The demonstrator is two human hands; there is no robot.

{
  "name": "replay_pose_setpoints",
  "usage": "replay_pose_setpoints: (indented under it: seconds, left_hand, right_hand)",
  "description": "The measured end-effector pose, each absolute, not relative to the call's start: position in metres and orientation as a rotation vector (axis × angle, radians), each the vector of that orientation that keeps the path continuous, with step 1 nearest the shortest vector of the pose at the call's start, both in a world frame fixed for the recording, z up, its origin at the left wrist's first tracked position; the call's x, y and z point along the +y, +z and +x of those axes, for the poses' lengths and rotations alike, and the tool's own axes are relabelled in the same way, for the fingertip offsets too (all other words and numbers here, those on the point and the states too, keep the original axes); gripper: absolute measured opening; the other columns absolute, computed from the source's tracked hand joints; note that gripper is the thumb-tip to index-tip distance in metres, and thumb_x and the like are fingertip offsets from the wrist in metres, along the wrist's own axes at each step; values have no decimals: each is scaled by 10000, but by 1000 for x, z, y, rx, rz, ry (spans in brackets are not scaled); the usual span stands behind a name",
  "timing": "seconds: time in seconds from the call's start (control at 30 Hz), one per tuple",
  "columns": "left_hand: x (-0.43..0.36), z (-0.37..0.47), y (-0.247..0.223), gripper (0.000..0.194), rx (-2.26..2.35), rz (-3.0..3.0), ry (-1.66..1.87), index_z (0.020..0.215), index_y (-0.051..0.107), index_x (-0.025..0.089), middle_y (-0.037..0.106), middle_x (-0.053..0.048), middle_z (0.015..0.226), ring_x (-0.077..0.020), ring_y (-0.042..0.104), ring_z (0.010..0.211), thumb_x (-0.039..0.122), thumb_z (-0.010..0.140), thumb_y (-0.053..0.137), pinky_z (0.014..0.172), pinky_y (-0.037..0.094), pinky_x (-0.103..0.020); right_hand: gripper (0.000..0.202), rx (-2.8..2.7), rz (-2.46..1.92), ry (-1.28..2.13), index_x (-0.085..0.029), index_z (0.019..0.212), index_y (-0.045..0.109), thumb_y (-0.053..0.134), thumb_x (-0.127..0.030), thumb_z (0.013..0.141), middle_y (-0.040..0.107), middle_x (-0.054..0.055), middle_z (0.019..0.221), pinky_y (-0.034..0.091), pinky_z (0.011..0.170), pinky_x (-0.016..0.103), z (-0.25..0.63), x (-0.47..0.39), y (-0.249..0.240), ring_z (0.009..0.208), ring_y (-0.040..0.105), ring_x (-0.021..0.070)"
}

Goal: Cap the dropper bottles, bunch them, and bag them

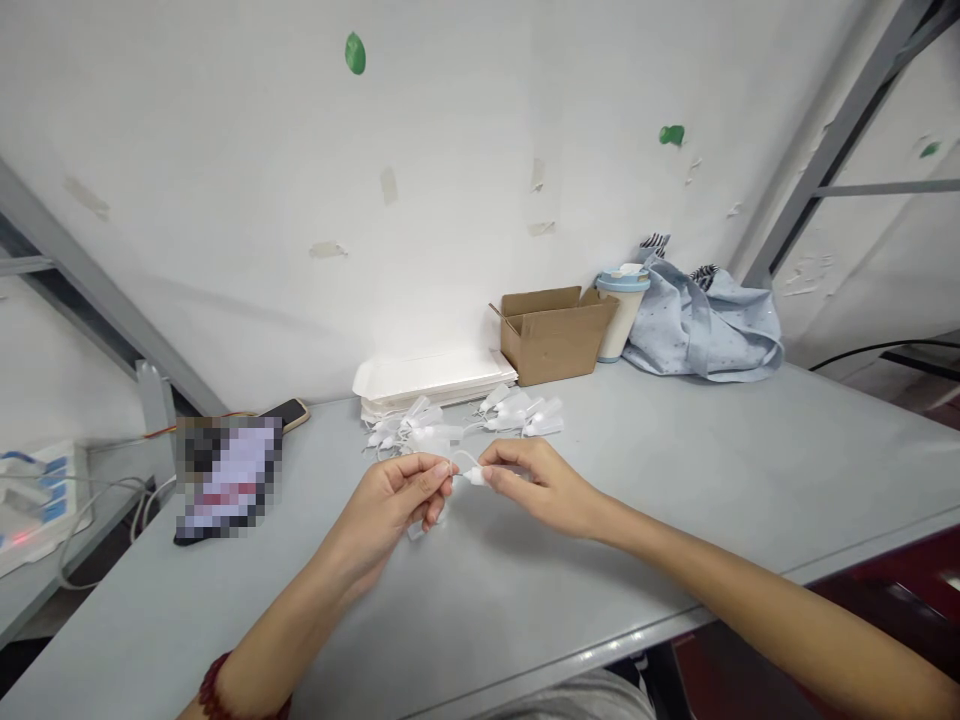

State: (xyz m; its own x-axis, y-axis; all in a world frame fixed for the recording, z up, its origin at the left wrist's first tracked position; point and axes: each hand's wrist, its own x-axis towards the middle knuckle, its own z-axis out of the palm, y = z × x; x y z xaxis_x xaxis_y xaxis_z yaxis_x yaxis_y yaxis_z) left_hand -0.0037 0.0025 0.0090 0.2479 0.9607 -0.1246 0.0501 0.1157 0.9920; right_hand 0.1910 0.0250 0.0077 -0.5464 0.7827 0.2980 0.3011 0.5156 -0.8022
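Observation:
My right hand (536, 482) grips a small white squeeze bottle (474, 477), its nozzle pointing left; the fingers hide most of its body. A thin white strap loops from the nozzle over to my left hand (411, 490). The left thumb and forefinger are pinched together at the strap's end, right by the nozzle tip; the tiny piece between them, perhaps a cap, is too small to make out. Part of a clear plastic piece (417, 531) shows below the left fingers. Just beyond my hands lie two loose groups of similar bottles, one on the left (412, 424) and one on the right (523, 410).
Along the wall stand a stack of flat white cartons (435, 374), an open cardboard box (566, 342), a lidded cup (621, 315) and a light blue cloth bag (705, 325). At left are a phone (292, 413), a pixelated item (229, 480) and a power strip (45, 500) with cables.

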Motion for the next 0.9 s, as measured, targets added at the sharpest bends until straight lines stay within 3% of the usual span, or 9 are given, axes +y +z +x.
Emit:
replay_pose_setpoints:
  seconds: [0.33,0.9]
  left_hand:
    - [-8,13,-1,267,1371,1468,1144,718,564,182,504,38,504,-113,460,481,424,819,515,494,376,-230]
    - [-12,21,-10,258,1319,1472,1197,674,509,180,485,51,527,-92,440,469,377,840,503,484,370,-220]
  right_hand:
    - [201,-2136,-887,1026,-150,975,555,393,-261,930,593,40,893,410,749,270,188,20,1,814,531,147]
    - [197,-2141,-860,1054,-115,994,558,401,-207,918,611,71,932,415,781,295,186,17,-4,850,549,166]
